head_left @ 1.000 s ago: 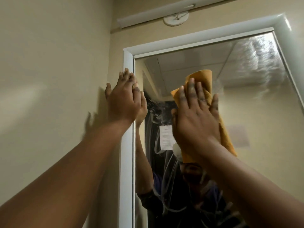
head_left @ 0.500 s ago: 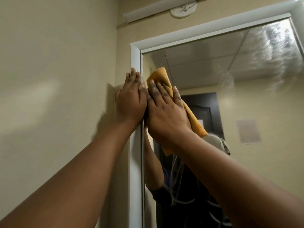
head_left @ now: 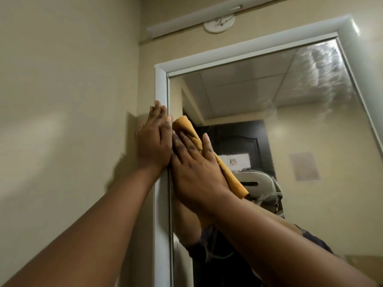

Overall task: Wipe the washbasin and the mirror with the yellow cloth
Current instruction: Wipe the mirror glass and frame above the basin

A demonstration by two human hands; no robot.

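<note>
A tall mirror point(head_left: 310, 125) in a white frame point(head_left: 161, 83) hangs on the beige wall. My right hand point(head_left: 194, 164) presses the folded yellow cloth point(head_left: 232, 179) flat against the glass by the mirror's left edge, fingers straight. The cloth sticks out above my fingertips and below my wrist. My left hand point(head_left: 154, 139) lies flat on the white frame and wall, right beside my right hand, fingers straight. Wet streaks show at the mirror's upper right. The washbasin is out of view.
The beige side wall point(head_left: 62, 121) stands close on the left. Above the mirror run a white trim strip point(head_left: 192, 19) and a round white fitting point(head_left: 219, 23). The glass reflects a dark door, a ceiling and the person.
My right hand swept the cloth from the mirror's middle to its left edge, then a little downward. My left hand has stayed on the frame.
</note>
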